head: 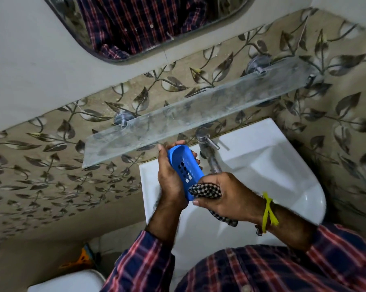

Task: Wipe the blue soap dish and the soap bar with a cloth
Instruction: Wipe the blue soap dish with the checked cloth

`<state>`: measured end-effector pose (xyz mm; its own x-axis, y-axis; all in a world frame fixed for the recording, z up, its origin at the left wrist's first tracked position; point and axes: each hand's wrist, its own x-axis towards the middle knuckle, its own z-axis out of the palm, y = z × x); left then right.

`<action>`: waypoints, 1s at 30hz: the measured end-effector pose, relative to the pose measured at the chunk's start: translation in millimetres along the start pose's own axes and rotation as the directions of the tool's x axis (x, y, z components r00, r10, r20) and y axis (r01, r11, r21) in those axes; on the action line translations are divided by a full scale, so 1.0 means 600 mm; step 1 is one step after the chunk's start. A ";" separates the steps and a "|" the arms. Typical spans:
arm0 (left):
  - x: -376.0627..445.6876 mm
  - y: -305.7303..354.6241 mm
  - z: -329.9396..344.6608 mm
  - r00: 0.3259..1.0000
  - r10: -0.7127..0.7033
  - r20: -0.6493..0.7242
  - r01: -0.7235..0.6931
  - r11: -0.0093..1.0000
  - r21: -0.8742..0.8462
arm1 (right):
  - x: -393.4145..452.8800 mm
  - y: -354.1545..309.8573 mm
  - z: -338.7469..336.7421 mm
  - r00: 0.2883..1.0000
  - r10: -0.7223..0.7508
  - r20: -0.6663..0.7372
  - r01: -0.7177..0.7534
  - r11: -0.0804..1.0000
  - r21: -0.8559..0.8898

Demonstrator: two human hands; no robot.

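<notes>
My left hand [170, 182] grips the blue soap dish [183, 165] above the white sink, with the dish tilted on its side and its slotted bottom facing me. My right hand [226, 194] is closed on a black-and-white checked cloth [205, 191] and presses it against the near end of the dish. A tail of the cloth hangs below my right palm. No soap bar is in sight.
A white washbasin [283, 165] sits below my hands, with a chrome tap [207, 148] just behind the dish. A long glass shelf [178, 121] runs across the leaf-patterned tiled wall. A mirror [144, 24] hangs above. A white object [66, 281] lies at the lower left.
</notes>
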<state>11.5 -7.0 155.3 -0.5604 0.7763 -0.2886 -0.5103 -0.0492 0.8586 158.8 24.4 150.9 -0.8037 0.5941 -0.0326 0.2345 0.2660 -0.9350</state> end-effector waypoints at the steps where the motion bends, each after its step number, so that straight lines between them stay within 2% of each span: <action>1: 0.001 0.000 0.001 0.998 -0.042 -0.037 0.042 0.999 -0.005 | -0.003 0.001 0.001 0.998 -0.051 -0.037 0.046 0.990 -0.133; 3: 0.001 0.006 0.001 0.993 -0.089 -0.074 0.087 0.996 -0.027 | -0.005 -0.001 0.006 0.973 -0.206 -0.107 0.162 0.932 -0.324; 5: 0.000 0.014 0.000 0.990 -0.108 -0.086 0.106 0.994 -0.026 | -0.005 -0.003 0.009 0.947 -0.293 -0.132 0.232 0.908 -0.350; 7: -0.002 0.019 0.001 0.992 -0.117 -0.056 0.120 0.992 0.041 | -0.002 -0.002 0.008 0.945 -0.292 -0.145 0.236 0.919 -0.317; 9: -0.009 0.012 -0.001 0.997 -0.068 -0.036 0.074 0.983 0.167 | 0.000 -0.002 0.007 0.964 -0.211 -0.161 0.182 0.967 -0.177; 11: -0.024 -0.012 -0.022 0.990 0.141 -0.005 -0.130 0.924 0.359 | 0.005 -0.003 -0.003 0.988 -0.053 -0.146 0.070 0.991 0.111; 12: -0.032 -0.029 -0.040 0.950 0.297 0.101 -0.309 0.829 0.467 | 0.007 -0.005 -0.010 0.992 0.020 -0.122 0.012 0.967 0.256; 13: -0.037 -0.051 -0.059 0.872 0.411 0.265 -0.485 0.661 0.573 | 0.008 -0.007 -0.017 0.992 0.077 -0.096 -0.036 0.928 0.371; 15: -0.040 -0.085 -0.092 0.650 0.511 0.562 -0.745 0.286 0.602 | 0.012 -0.015 -0.029 0.990 0.137 -0.021 -0.105 0.845 0.524; 16: -0.036 -0.091 -0.096 0.575 0.536 0.618 -0.796 0.194 0.573 | 0.015 -0.021 -0.032 0.989 0.144 0.029 -0.134 0.800 0.585; 18: -0.022 -0.086 -0.082 0.501 0.617 0.607 -0.821 0.117 0.559 | 0.021 -0.036 -0.030 0.983 0.132 0.124 -0.181 0.703 0.688; 21: -0.011 -0.072 -0.062 0.446 0.701 0.557 -0.830 0.093 0.549 | 0.028 -0.053 -0.022 0.981 0.129 0.147 -0.196 0.632 0.750; 23: -0.014 -0.071 -0.063 0.459 0.704 0.543 -0.819 0.098 0.566 | 0.026 -0.052 -0.017 0.982 0.147 0.120 -0.186 0.616 0.766; 25: -0.025 -0.070 -0.063 0.517 0.689 0.508 -0.781 0.136 0.610 | 0.021 -0.046 -0.012 0.984 0.158 0.082 -0.167 0.654 0.738; 27: -0.034 -0.067 -0.056 0.621 0.645 0.445 -0.719 0.243 0.651 | 0.016 -0.037 -0.006 0.985 0.163 0.056 -0.156 0.707 0.689; 30: -0.043 -0.052 -0.040 0.770 0.539 0.341 -0.614 0.484 0.623 | 0.011 -0.028 -0.004 0.985 0.161 0.055 -0.156 0.723 0.673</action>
<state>26.1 -40.7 125.5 -0.4846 0.7854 0.3850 0.5041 -0.1089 0.8567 151.0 25.9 167.4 -0.7845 0.5863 -0.2023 -0.0730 -0.4112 -0.9086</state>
